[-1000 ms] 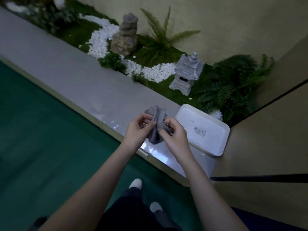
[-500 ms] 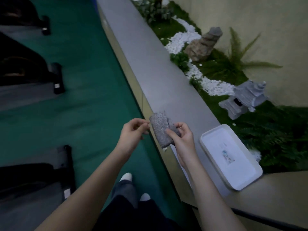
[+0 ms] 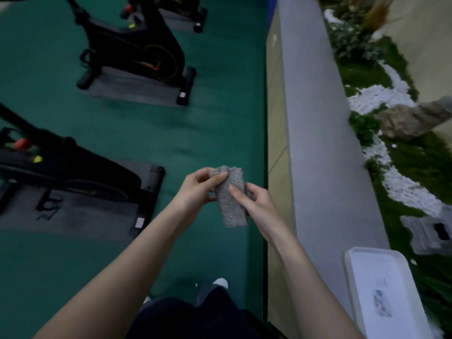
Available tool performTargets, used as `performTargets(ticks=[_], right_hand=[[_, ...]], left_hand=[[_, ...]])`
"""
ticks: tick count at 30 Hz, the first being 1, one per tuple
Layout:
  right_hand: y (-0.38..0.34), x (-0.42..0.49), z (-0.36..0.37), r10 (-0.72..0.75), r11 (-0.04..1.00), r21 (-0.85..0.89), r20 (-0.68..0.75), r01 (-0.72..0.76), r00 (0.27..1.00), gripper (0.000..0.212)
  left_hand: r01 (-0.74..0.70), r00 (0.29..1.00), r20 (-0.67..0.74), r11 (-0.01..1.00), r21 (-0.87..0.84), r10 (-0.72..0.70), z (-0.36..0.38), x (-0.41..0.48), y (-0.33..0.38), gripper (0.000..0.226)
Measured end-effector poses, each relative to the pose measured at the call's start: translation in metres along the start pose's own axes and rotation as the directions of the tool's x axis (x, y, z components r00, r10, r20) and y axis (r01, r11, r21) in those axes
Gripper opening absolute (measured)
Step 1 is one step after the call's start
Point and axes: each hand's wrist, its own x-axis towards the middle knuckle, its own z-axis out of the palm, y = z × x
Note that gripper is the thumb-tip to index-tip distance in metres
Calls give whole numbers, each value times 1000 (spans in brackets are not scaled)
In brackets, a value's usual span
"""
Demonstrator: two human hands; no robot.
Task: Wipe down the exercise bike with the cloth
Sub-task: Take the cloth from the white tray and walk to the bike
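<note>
A grey textured cloth (image 3: 231, 206), folded into a narrow strip, hangs in front of me over the green floor. My left hand (image 3: 198, 189) pinches its top edge and my right hand (image 3: 254, 204) grips its right side with the thumb across the front. A black exercise bike (image 3: 61, 167) stands on a grey mat at the left, partly cut off by the frame edge. A second black bike (image 3: 137, 52) with orange trim stands farther away at the upper left.
A long grey ledge (image 3: 318, 133) runs along the right, with a white lidded box (image 3: 386, 292) on its near end. Behind it lie plants, white pebbles, a rock (image 3: 413, 118) and a stone lantern (image 3: 428, 233). My feet (image 3: 217, 285) stand on the green floor.
My view has swung left from the garden bed to the floor, bringing the two bikes into sight. My left hand has gone back onto the cloth, now held lengthwise.
</note>
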Motion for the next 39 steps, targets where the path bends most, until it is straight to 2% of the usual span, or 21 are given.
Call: performTargets(ticks=[3, 6, 9, 12, 14, 18, 21, 24, 27, 30, 34, 39], right_hand=[[-3, 8, 46, -146, 982, -118, 18, 147, 989, 4], [-2, 10, 96, -245, 945, -213, 43, 249, 968, 6], [3, 7, 147, -295, 902, -309, 62, 300, 953, 16], [7, 2, 199, -318, 868, -368, 103, 333, 942, 19], [11, -2, 234, -317, 852, -391, 147, 349, 937, 15], [20, -12, 309, -311, 826, -417, 222, 378, 924, 17], [29, -19, 362, -313, 812, -421, 270, 404, 911, 6], [34, -28, 408, -311, 807, -422, 292, 413, 904, 18], [34, -31, 447, -292, 798, -429, 338, 423, 895, 20], [35, -27, 486, -247, 767, -455, 441, 452, 863, 6], [40, -20, 535, -215, 734, -466, 532, 495, 819, 12], [49, -3, 597, -195, 696, -469, 605, 544, 772, 13]], left_hand=[[-57, 993, -96, 997, 48, 61, -40, -20, 7, 6], [-62, 968, -229, 979, 194, 107, -91, -43, 11, 9], [9, 935, -329, 923, 385, 129, -153, -73, 11, 8], [102, 915, -361, 764, 637, 179, -217, -112, 6, 16], [154, 908, -371, 671, 725, 193, -256, -140, 5, 25], [229, 877, -417, 554, 801, 240, -326, -191, 5, 35], [298, 834, -466, 471, 830, 294, -372, -227, 0, 42], [395, 800, -521, 390, 831, 299, -410, -260, -6, 47], [458, 751, -587, 401, 793, 303, -440, -284, -11, 49], [496, 706, -641, 436, 751, 300, -467, -300, -16, 49], [522, 670, -689, 483, 703, 278, -497, -311, -23, 49], [578, 631, -740, 495, 649, 234, -547, -320, -25, 50]])
